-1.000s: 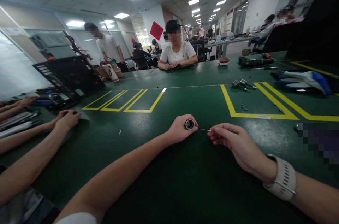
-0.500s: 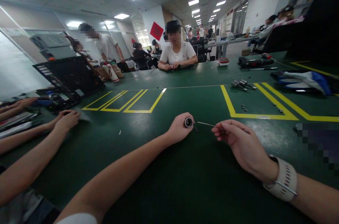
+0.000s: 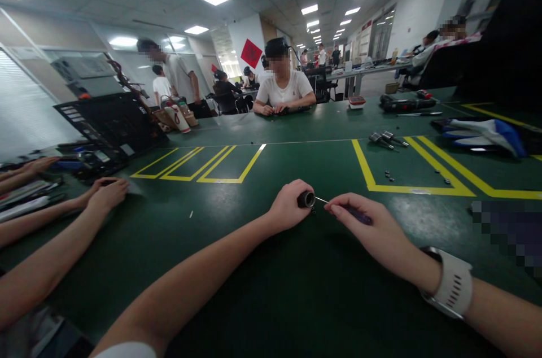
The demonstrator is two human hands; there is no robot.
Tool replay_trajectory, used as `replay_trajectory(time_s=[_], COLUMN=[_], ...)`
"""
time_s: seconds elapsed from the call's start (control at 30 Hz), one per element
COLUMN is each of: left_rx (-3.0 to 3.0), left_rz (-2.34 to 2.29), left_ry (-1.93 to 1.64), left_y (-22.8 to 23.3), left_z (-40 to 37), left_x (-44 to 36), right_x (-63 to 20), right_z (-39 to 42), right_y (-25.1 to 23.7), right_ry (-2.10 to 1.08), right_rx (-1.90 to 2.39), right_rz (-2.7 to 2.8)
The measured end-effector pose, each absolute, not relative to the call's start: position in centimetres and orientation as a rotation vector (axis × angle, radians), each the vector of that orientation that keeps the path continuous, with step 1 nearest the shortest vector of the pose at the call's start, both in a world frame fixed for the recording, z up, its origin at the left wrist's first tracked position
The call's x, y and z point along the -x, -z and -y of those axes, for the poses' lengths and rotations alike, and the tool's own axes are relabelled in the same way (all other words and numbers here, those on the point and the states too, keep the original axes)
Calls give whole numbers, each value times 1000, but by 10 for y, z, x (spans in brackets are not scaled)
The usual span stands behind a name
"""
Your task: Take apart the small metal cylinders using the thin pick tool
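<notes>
Wrapped in my left hand is a dark hollow cylinder, its round open end turned toward my right hand. My right hand pinches a thin screwdriver with a dark purple handle. The slim metal shaft points left, its tip at the rim of the cylinder's open end; whether it goes inside I cannot tell. Small dark rings lie on the table just below the cylinder.
On the green table, metal parts with thin shafts and several small rings lie inside a yellow-taped area. Blue-white gloves and a black power tool are at the right. A co-worker's hands rest at the left.
My right hand has moved left, bringing the screwdriver tip to the cylinder, and its handle now shows. The cylinder's open end has turned to the right.
</notes>
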State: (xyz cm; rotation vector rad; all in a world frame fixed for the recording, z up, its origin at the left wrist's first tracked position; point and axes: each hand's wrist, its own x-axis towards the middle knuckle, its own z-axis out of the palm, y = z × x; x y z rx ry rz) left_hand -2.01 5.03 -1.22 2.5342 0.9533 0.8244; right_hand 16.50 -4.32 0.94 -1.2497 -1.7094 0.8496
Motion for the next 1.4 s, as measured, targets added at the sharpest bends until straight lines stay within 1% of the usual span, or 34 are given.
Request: replay_trajectory(time_s=[0.23, 0.33, 0.5, 0.7, 0.77, 0.87, 1.0, 1.23, 1.4], left_rx=[-2619, -2700, -2773, -2712, -2712, -2702, -2660, -2664, -2679], left_rz=[-1097, -1088, -988, -965, -949, -933, -987, -1004, -955], left_ry=[-762, -735, -689, -716, -712, -702, -699, -693, -702], left_y=[13, 13, 14, 16, 16, 15, 16, 17, 18], left_z=[-49, -48, -47, -48, -49, -48, -48, -49, -50], left_x=[17, 16, 17, 19, 19, 19, 19, 18, 19], right_x=[-160, -159, -163, -169, -170, -169, -169, -169, -165], right_z=[44, 45, 42, 34, 33, 34, 36, 42, 48], right_y=[-13, -16, -16, -2, -1, -2, -5, -10, -14], right_ry=[-594, -594, -899, -1436, -1536, -1573, -1444, -835, -550], right_rx=[1216, 1236, 1258, 1060, 1034, 1013, 1058, 1212, 1116], right_rz=[1913, 1940, 1785, 1196, 1046, 980, 1122, 1724, 1996])
